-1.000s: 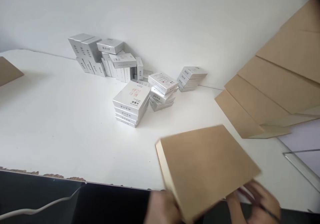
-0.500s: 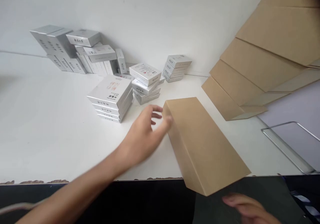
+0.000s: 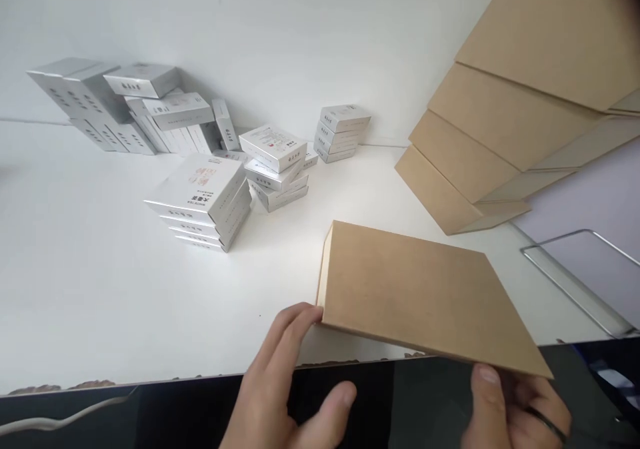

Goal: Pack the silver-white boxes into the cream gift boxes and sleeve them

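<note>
A flat brown cardboard box [image 3: 425, 295] hovers over the near edge of the white table [image 3: 90, 289], tilted slightly. My right hand [image 3: 515, 405] grips its near right corner, thumb on the edge and a ring on one finger. My left hand [image 3: 285, 382] is below the box's left corner, fingertips touching that corner, fingers apart and thumb out. Beyond the box sits a stack of white flat boxes [image 3: 203, 202], with a second stack [image 3: 275, 165] just behind it.
More white boxes are heaped against the wall at the back left [image 3: 125, 109], and a small stack [image 3: 340, 132] stands further right. Several brown cardboard boxes [image 3: 510, 102] lean in a stepped row at the right. A metal frame [image 3: 575, 275] lies by the table's right edge.
The brown box has swung from pointing away to lying crosswise, nearer to me. My left hand has pulled back from the box's far end to its near left corner. My right hand now grips the near right corner.
</note>
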### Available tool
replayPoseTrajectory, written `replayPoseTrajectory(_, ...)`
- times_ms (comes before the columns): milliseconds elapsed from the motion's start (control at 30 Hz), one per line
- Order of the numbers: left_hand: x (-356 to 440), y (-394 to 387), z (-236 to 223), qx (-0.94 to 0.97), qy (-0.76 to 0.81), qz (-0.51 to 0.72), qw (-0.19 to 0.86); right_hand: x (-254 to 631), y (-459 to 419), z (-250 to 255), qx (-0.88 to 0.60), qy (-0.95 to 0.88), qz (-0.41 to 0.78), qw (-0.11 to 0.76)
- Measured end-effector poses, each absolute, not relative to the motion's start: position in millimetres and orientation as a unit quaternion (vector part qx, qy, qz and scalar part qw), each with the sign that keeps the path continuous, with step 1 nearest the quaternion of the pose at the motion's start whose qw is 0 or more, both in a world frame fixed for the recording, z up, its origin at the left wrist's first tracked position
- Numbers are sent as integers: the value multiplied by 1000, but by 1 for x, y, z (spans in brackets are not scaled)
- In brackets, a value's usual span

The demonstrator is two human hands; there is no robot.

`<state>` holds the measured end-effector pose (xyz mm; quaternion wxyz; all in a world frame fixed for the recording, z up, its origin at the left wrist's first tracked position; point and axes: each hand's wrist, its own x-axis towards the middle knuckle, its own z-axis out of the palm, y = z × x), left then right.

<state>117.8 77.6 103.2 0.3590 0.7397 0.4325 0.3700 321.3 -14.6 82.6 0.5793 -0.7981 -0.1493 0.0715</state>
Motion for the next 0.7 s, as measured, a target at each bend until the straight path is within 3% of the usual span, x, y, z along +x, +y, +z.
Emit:
replayPoseTrajectory(267, 129, 63, 89, 734, 460, 368, 338, 292, 1, 99, -768, -181, 74, 610)
replayPoseTrajectory(433, 124, 57, 88, 718, 494, 361, 332, 297, -14, 88, -774, -243, 75, 580)
replayPoseTrajectory(700, 123, 58, 90, 677, 486, 408, 373, 278, -6, 104, -815, -174, 94, 544)
